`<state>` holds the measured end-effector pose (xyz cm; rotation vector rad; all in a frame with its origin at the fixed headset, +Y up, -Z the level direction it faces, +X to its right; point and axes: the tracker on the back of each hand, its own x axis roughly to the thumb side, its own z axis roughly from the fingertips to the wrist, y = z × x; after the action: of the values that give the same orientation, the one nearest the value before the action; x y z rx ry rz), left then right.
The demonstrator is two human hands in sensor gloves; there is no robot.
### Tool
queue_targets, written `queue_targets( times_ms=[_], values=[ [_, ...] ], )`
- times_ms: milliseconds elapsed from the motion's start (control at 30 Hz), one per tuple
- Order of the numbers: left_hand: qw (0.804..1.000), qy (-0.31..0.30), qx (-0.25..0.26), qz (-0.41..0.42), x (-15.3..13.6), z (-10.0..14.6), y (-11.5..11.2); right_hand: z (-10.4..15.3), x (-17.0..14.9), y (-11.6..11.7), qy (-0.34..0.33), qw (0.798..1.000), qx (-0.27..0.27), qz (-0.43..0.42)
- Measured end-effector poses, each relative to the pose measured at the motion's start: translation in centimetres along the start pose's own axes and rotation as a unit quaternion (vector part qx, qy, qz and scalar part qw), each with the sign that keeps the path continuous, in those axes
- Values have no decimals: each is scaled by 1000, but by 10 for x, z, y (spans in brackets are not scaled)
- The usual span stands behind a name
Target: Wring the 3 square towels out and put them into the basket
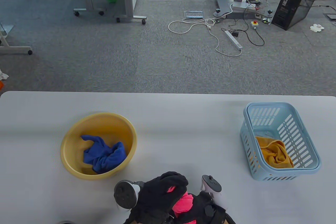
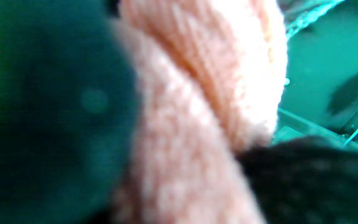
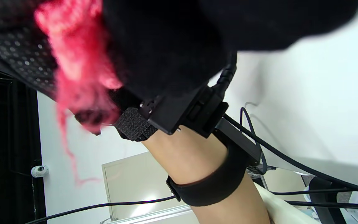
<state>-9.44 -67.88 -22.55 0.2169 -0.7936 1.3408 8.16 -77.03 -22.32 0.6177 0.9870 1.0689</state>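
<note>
We are in the middle of the second towel: at 6 o'clock on the table (image 1: 183, 119) our left hand (image 1: 160, 191) and right hand (image 1: 207, 209) are both curled tight around the pink towel (image 1: 183, 203), the left hand lying over the top of it and the right just beside it toward 4 o'clock. The left wrist view shows the cloth twisted into a rope between the gloved fingers, so we judge the wringing to be under way rather than finished. In the right wrist view a loose pink fringe hangs below the glove. The orange towel (image 1: 274, 153) already lies crumpled in the near end of the light blue basket (image 1: 309, 140) at 3 o'clock, well apart from our hands. The blue towel (image 1: 103, 154) sits bunched in the yellow basin (image 1: 76, 134) at 9 o'clock, untouched. Once the pink towel has been twisted enough, we would need to carry it across toward 3 o'clock, clear the basket rim, and let go above the free space at the far end or beside the orange towel. After that, the blue towel remains.
</note>
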Motion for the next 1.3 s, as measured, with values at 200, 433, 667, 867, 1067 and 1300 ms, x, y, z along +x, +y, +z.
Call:
queue_targets(
  times_ms=[200, 433, 667, 867, 1067, 1300],
  values=[
    [1000, -10, -3, -8, 2, -1, 0, -2, -1, 1, -4, 1000, 8, -7],
    [1000, 7, 7, -16, -2, 0, 5, 0, 4, 0, -10, 999, -29, 39],
    [997, 41, 32, -64, -1, 6, 13, 8, 17, 0, -4, 977, -137, 165],
    [993, 76, 45, -78, -4, 11, 12, 18, 29, 0, 9, 939, -218, 264],
    [988, 131, 36, -69, -15, 14, 16, 25, 36, 3, 23, 884, -302, 356],
    [981, 183, 35, -44, -26, 17, 19, 34, 56, 22, 20, 750, -424, 507]
  ],
)
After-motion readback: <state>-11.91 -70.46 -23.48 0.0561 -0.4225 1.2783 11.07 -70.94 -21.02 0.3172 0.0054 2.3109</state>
